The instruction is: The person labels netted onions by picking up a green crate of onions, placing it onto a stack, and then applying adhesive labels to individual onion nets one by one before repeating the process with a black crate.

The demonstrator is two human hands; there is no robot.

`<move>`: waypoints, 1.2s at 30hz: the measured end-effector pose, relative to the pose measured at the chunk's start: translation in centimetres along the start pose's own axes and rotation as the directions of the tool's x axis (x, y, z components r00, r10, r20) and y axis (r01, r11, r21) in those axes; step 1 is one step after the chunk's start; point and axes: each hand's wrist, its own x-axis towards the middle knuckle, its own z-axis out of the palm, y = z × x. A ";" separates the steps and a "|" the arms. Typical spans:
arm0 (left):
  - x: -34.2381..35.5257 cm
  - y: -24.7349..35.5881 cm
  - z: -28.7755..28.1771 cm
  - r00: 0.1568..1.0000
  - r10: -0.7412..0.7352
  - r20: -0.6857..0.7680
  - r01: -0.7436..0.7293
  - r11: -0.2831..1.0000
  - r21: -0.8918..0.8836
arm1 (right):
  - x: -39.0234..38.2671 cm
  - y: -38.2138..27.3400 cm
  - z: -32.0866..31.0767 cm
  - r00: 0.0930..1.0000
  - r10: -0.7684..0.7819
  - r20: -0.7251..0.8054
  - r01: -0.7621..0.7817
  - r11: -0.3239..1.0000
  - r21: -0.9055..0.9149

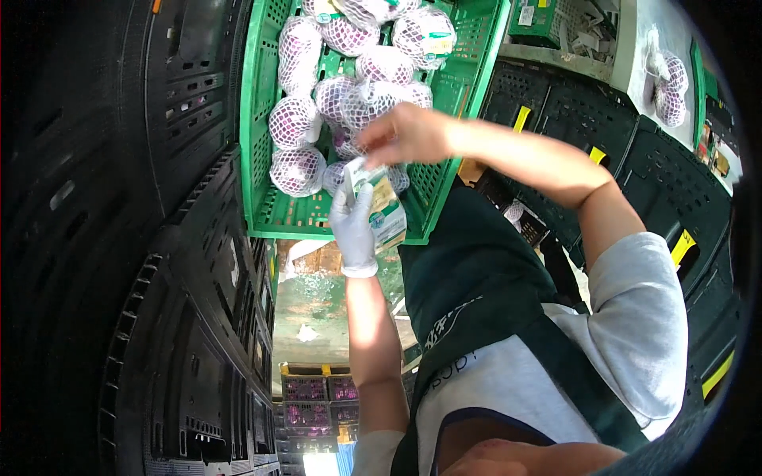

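My left hand (355, 230), in a white glove, is closed on a stack of green-and-white printed labels (387, 213) at the near edge of a green plastic crate (248, 151). Just above the labels is my bare right hand (409, 135), its fingers bent. Motion blurs the fingertips, so whether they pinch anything is unclear. Beneath both hands, purple round vegetables in white net bags (295, 121) fill much of the crate. They look like onions or garlic heads. A yellow-and-green label sits on one net bag (423, 38) at the far right.
Black plastic crates (190, 317) stand stacked along my left. More black crates (579, 119) with yellow tags line the right side. Two filled net bags (672, 91) hang at the far right, near another green crate (544, 20). Crates of purple produce (308, 414) show low in the picture.
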 end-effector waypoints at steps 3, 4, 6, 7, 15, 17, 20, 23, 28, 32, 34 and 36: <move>0.0 1.3 0.4 0.926 0.372 0.068 -0.348 0.767 0.539 | -1.3 0.6 2.2 0.995 -0.006 -0.104 0.025 0.983 0.184; 0.1 1.3 -0.1 0.923 0.382 0.050 -0.344 0.759 0.552 | -1.4 0.6 2.3 0.992 0.040 -0.124 -0.005 0.963 0.269; -0.2 2.7 -0.4 0.942 0.327 0.070 -0.279 0.652 0.705 | -1.5 0.3 2.5 0.987 0.053 -0.150 -0.009 0.961 0.277; 0.1 2.2 -1.5 0.943 0.326 0.070 -0.277 0.653 0.705 | -1.5 0.2 2.6 0.983 0.064 -0.175 -0.012 0.959 0.284; 2.8 6.2 0.6 0.795 0.585 0.160 -0.554 0.595 0.582 | 3.3 0.9 4.6 0.756 -0.626 -0.191 0.557 0.768 -0.314; 2.9 6.4 -0.4 0.908 0.418 0.045 -0.364 0.730 0.578 | 8.7 2.3 2.8 0.671 -0.598 -0.438 0.467 0.800 -0.376; 1.4 4.2 -3.5 0.968 0.242 -0.068 -0.125 0.698 0.705 | 16.6 6.2 -1.9 0.568 -0.439 -0.696 0.214 0.895 -0.390; -0.7 2.6 -4.7 0.988 0.028 -0.151 0.063 0.821 0.568 | 21.0 8.8 -2.4 0.661 -0.424 -0.619 -0.028 0.811 -0.585; -1.3 2.0 -7.5 0.978 0.114 -0.176 -0.026 0.900 0.436 | 22.1 7.2 0.8 0.660 -0.393 -0.640 -0.218 0.715 -0.664; -0.7 4.9 -5.5 0.976 0.139 -0.167 -0.033 0.855 0.517 | 21.9 10.3 0.0 0.793 -0.399 -0.461 -0.226 0.509 -0.830; -0.9 6.2 -4.7 0.972 0.138 -0.190 -0.018 0.852 0.523 | 22.0 11.1 -0.3 0.762 -0.427 -0.486 -0.293 0.442 -0.848; -0.7 6.9 -5.3 0.962 0.237 -0.135 -0.135 0.844 0.520 | 21.4 9.4 0.6 0.748 -0.346 -0.567 -0.440 0.381 -0.813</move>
